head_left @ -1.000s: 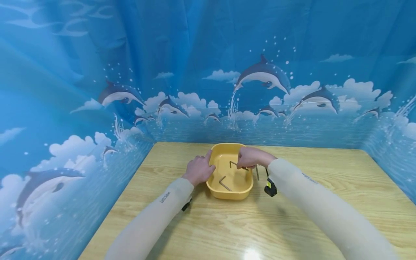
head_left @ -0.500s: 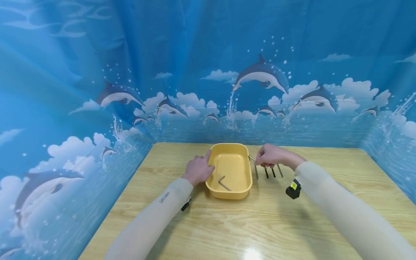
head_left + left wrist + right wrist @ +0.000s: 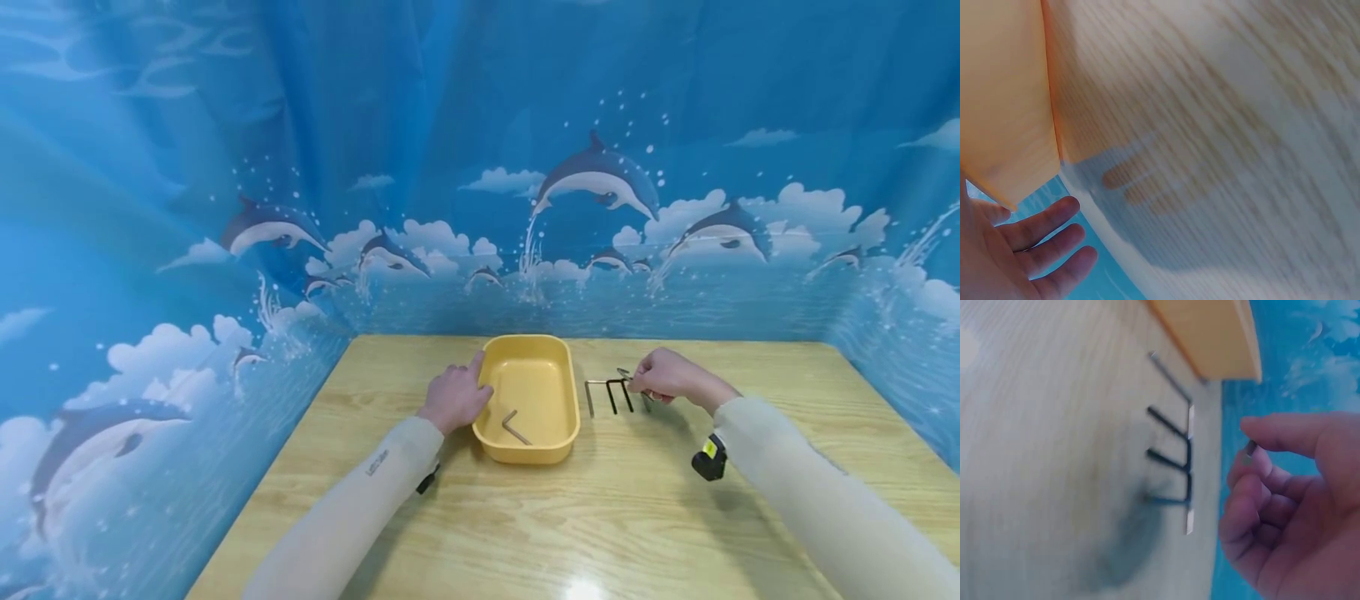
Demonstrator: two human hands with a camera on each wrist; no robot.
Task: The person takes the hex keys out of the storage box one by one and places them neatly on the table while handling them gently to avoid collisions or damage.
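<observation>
In the head view my left hand (image 3: pixel 454 397) rests on the left rim of a yellow tray (image 3: pixel 527 455), index finger stretched along it. The left wrist view has that hand (image 3: pixel 1035 240) with spread, fairly straight fingers beside the tray wall (image 3: pixel 1004 87). One L-shaped hex key (image 3: pixel 510 427) lies in the tray's near part. My right hand (image 3: pixel 673 375) pinches another hex key (image 3: pixel 1249 450) between thumb and fingers, above the table right of the tray; most of it is hidden. Below it, several hex keys (image 3: pixel 1169 378) lie in a row, silver and black.
The wooden table (image 3: pixel 480 525) carries the tray near its back edge. A blue dolphin-print curtain (image 3: pixel 450 167) stands behind and along the sides. The tray's wall (image 3: pixel 1210 337) is just left of the row of keys.
My right hand has lifted a hex key from the tray and carried it right, past the row of keys on the table. My left hand stays on the rim.
</observation>
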